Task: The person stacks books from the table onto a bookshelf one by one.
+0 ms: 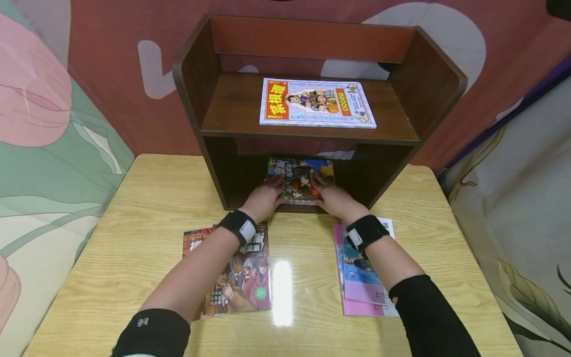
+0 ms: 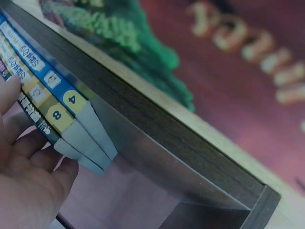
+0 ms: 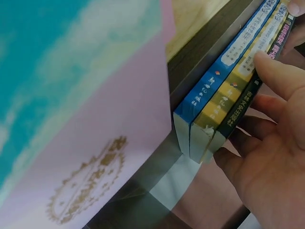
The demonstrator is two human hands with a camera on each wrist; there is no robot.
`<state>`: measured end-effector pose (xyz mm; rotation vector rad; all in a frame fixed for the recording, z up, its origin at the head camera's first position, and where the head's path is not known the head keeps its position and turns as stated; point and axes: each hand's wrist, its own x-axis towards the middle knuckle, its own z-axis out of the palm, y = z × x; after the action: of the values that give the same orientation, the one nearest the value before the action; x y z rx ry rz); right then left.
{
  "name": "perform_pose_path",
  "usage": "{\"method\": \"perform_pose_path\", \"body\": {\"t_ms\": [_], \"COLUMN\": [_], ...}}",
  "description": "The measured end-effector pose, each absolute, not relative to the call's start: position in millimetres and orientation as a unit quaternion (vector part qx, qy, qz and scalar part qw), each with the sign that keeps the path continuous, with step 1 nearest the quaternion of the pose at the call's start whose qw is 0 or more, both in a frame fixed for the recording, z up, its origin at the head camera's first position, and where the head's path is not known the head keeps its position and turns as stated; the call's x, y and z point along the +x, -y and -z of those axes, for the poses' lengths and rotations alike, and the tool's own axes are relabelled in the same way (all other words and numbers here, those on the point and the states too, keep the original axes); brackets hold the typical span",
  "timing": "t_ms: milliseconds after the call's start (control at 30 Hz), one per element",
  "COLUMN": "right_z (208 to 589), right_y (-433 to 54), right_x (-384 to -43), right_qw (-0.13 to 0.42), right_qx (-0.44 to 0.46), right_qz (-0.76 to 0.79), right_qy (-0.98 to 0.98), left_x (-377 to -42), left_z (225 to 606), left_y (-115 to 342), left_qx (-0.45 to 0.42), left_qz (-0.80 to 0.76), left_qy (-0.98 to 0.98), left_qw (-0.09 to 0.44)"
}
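In the lower compartment of a dark brown bookcase [image 1: 412, 136], a dark-covered comic book [image 1: 298, 171] lies flat with its spine toward me. Beneath it in the wrist views are a yellow-spined book [image 3: 224, 98] and a blue-spined book [image 2: 71, 90], stacked closely. My left hand [image 1: 267, 192] grips the dark book at its left end, thumb at the spines and fingers over the cover. At the right end my right hand [image 1: 337, 199] holds it likewise, its thumb [image 3: 274, 71] against the spine side. The far edges of the stack are hidden.
A light blue and red book [image 1: 316, 103] lies flat on the upper shelf. On the wooden table, brown-covered comic books [image 1: 247, 290] lie under my left forearm, and pink and blue books [image 1: 363, 292] under my right. Patterned cloth [image 1: 102, 74] hangs behind.
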<state>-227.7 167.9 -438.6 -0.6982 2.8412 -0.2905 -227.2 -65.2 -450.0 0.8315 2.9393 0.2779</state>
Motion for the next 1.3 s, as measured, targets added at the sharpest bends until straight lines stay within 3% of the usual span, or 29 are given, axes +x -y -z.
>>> {"method": "perform_pose_path", "body": {"t_ms": [600,800,900,1300], "right_z": [447,447,445,431], "right_y": [-165,-160,-154,-130], "right_x": [-223,-210,-197,-145], "right_qw": [0.1,0.023,0.009,0.052], "right_qx": [-0.222,-0.243,-0.247,-0.273], "right_qz": [0.087,0.04,0.02,0.003], "right_qy": [-0.966,-0.969,-0.969,-0.961], "left_x": [-222,-214,-202,-134], "left_z": [461,456,454,447], "left_y": [58,57,59,94], "left_qx": [0.273,0.263,0.271,0.3], "left_qz": [-0.002,-0.029,-0.051,-0.129], "left_qy": [-0.962,-0.964,-0.961,-0.944], "left_qw": [0.007,0.009,0.004,0.046]}}
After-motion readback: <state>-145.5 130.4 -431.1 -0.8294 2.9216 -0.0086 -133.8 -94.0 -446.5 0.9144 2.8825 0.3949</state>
